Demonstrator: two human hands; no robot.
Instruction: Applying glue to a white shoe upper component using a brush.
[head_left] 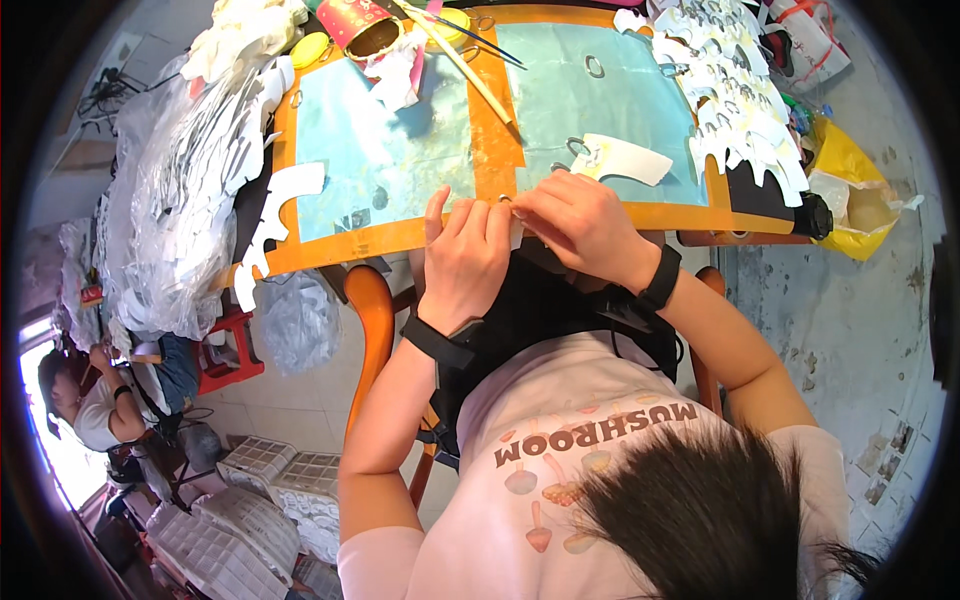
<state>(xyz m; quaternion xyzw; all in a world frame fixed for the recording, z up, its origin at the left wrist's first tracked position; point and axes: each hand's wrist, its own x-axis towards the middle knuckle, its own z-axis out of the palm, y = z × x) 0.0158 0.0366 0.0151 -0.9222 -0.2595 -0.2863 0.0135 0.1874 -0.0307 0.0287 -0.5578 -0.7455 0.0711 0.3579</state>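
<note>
My left hand (466, 245) and my right hand (585, 222) meet at the near edge of the table. Between them a thin strip of a white cut-out piece (517, 236) shows below the fingertips; most of it is hidden by the hands. The left fingers are pressed together on this piece. At the right fingertips, pinched together, is a small dark metal ring (505, 198). Just beyond the right hand lies a curved white piece (640, 162) with a metal ring (577, 146) at its left end. Another loose ring (595, 66) lies farther back.
White cut-outs with rings (745, 100) cover the table's right side. Stacked white pieces (225, 150) and plastic sheeting fill the left, near a scalloped white strip (275, 220). A red tin (360, 25), a wooden stick (470, 75) and tweezers stand or lie behind. Another person (105, 405) sits far left.
</note>
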